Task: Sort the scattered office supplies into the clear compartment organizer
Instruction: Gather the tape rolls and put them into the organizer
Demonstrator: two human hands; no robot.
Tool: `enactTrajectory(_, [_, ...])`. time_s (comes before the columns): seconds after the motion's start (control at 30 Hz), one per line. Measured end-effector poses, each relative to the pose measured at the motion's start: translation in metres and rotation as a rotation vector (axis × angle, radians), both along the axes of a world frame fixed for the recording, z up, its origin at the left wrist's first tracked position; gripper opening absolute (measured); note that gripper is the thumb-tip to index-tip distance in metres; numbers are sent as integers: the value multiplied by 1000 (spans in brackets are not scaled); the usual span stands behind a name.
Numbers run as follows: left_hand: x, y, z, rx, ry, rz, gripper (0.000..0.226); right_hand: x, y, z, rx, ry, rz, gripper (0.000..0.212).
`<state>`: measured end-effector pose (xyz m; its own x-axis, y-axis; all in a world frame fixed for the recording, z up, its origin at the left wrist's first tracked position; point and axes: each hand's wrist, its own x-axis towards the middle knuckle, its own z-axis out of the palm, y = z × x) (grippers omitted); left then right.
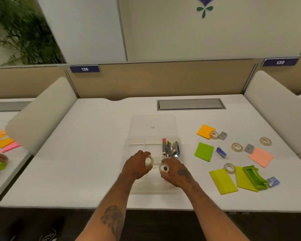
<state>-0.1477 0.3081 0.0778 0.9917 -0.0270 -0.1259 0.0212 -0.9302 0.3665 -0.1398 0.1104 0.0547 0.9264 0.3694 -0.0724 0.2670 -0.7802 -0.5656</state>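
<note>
Left hand (136, 166) pinching one clear tape roll (149, 160), right hand (176, 171) another (164, 168); risk of rolling into wrong compartment of clear plastic organizer (137, 141).

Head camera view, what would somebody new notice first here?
Probably the two hands over the clear organizer at the near middle of the white desk: the left hand and right hand each hold a tape roll. Next, the bright sticky-note pads scattered to the right, such as the orange pad and the lime pad, with more tape rolls among them.
</note>
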Motion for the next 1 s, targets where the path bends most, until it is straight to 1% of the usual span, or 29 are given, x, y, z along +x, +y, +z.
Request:
enactTrajectory(0.1, [-10,19,-2,0,4,-2,55,-10,17,-2,-42,-44,30,48])
enactTrajectory(0.3, [-17,30,-5,-23,1,-26,56,-13,33,-7,-127,-48,51,58])
enactTrajectory(0.47, [-15,28,-11,-35,6,-48,58,-13,35,-12,-120,-30,36,63])
enactTrajectory(0.57, [-12,26,-15,-32,3,-66,60,-12,31,-14,-136,-30,11,62])
enactTrajectory(0.67, [-10,24,-21,-13,24,-87,67,-10,22,-14,-118,-19,-26,60])
enactTrajectory(0.73, [-7,24,-24,-10,16,-78,69,-9,16,-14,-108,-43,-58,56])
enactTrajectory(0.87, [3,20,-28,-11,-32,-87,68,-5,-2,-14,-116,-71,-128,49])
enactTrajectory(1.0, [18,0,-29,-31,-39,-145,66,-3,-35,-18,-173,-71,-187,51])
